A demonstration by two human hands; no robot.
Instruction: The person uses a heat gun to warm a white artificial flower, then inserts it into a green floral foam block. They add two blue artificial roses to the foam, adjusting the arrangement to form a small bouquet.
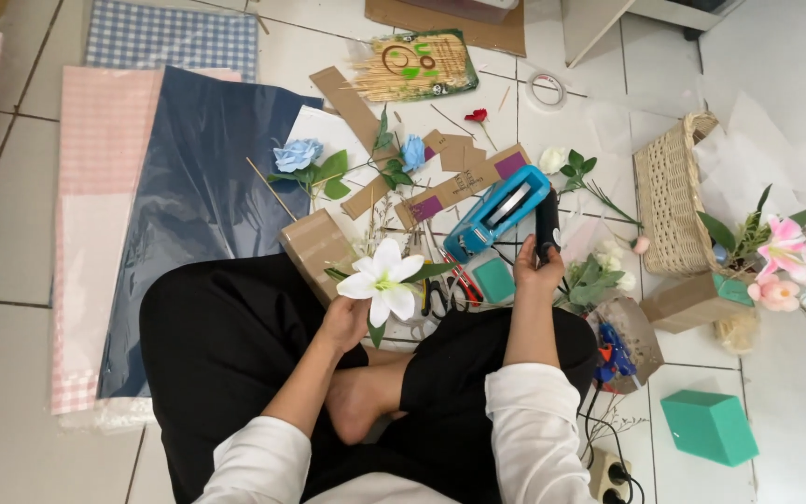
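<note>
Green-labelled skewer pack (414, 65) top centre, left hand (345, 320) pinching white lily (384, 277) — petals spread, right hand (535, 264) wrapped round blue glue gun (499, 214).

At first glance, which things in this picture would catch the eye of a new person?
The white artificial lily in the left hand stands out at centre against the black trousers. Beside it, the right hand grips a bright blue glue gun. At the right edge, pink flowers lean by a wicker basket.
</note>
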